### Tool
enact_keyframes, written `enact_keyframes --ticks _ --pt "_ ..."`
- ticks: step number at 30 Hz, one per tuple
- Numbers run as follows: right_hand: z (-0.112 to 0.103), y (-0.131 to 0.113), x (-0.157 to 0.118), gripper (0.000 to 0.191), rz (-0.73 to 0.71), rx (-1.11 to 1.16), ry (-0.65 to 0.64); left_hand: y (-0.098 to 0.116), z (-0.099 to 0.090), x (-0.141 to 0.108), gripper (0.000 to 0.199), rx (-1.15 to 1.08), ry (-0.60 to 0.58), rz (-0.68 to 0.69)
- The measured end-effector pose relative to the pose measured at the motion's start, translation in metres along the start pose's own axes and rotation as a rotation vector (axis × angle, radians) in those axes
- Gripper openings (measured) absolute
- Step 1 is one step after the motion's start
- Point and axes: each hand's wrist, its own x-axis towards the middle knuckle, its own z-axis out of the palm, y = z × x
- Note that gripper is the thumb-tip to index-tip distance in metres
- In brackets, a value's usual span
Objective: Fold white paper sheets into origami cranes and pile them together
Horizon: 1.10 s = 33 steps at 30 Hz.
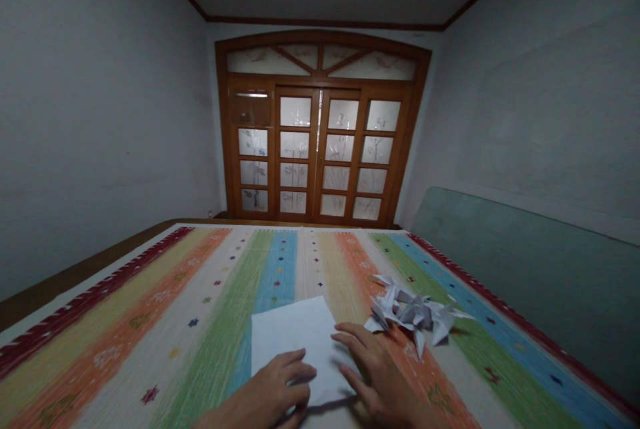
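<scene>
A white sheet of paper [295, 332] lies on the striped cloth in front of me, its corners angled to the table. My left hand [275, 386] rests over its lower left part, fingers loosely bent and not wrapped round anything. At the sheet's right edge is my right hand [375, 372], thumb and fingers spread apart, the fingertips on or just over the paper. The sheet's near edge is partly hidden by both hands. To the right of my right hand sits a pile of folded white paper cranes [420, 312], several of them heaped together.
A striped, multicoloured tablecloth [200, 322] covers the table. Along the right side stands a pale green panel [525, 249]. Wooden sliding doors with glass panes [320, 149] are beyond the far edge, with white walls on both sides.
</scene>
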Motion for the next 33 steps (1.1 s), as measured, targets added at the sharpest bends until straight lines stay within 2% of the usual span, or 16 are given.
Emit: enact_keyframes --ticks 4,10,12,14,16,20,24,27,33 --pt "0.011 0.003 -0.008 0.054 -0.044 0.009 -0.159 0.001 0.008 0.007 0.011 -0.081 -0.067 0.09" --pt "0.032 0.009 -0.009 0.065 0.017 0.003 -0.326 -0.002 0.01 0.005 0.007 -0.204 -0.043 0.069" --pt "0.034 0.008 -0.007 0.067 0.043 -0.017 -0.369 -0.006 0.01 0.001 0.022 -0.198 -0.004 0.024" --pt "0.035 0.007 -0.005 0.068 0.052 -0.031 -0.397 -0.013 0.012 -0.002 0.048 -0.153 0.036 -0.061" --pt "0.034 0.006 -0.003 0.069 0.044 -0.04 -0.41 -0.019 0.015 -0.004 0.064 -0.091 0.0 -0.156" --pt "0.031 0.001 -0.002 0.071 0.008 -0.047 -0.404 -0.023 0.021 -0.002 0.068 -0.006 -0.069 -0.256" --pt "0.026 -0.007 0.0 0.071 0.037 -0.055 -0.415 -0.025 0.024 -0.001 0.071 0.045 -0.045 -0.275" --pt "0.022 -0.011 0.001 0.071 0.054 -0.048 -0.402 -0.034 0.021 -0.003 0.066 0.076 -0.043 -0.237" --pt "0.023 -0.011 0.003 0.069 0.078 -0.048 -0.421 -0.053 0.017 -0.007 0.062 0.118 -0.035 -0.257"
